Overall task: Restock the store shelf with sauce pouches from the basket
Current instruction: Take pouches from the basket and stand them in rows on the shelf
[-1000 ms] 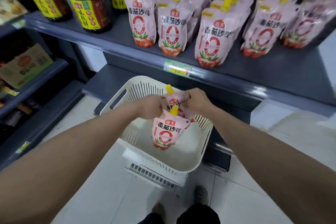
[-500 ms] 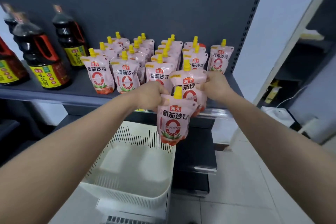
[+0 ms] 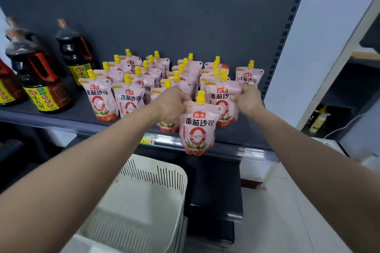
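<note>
Nearest us, the white basket (image 3: 144, 197) sits below the shelf edge (image 3: 205, 146). Our left hand (image 3: 172, 102) pinches the top corner of a pouch (image 3: 197, 129) that hangs over that edge, long axis vertical, yellow cap up, label toward us. Our right hand (image 3: 247, 98) is closed on a second pouch (image 3: 223, 100) at its upper corner, upright over the front row. Beyond stand the stocked pouches (image 3: 131, 80); setting ours down carelessly could topple them, and a corner pinch may slip.

Both arms outstretched, left grip (image 3: 172, 102) and right grip (image 3: 246, 98) clenched.
</note>
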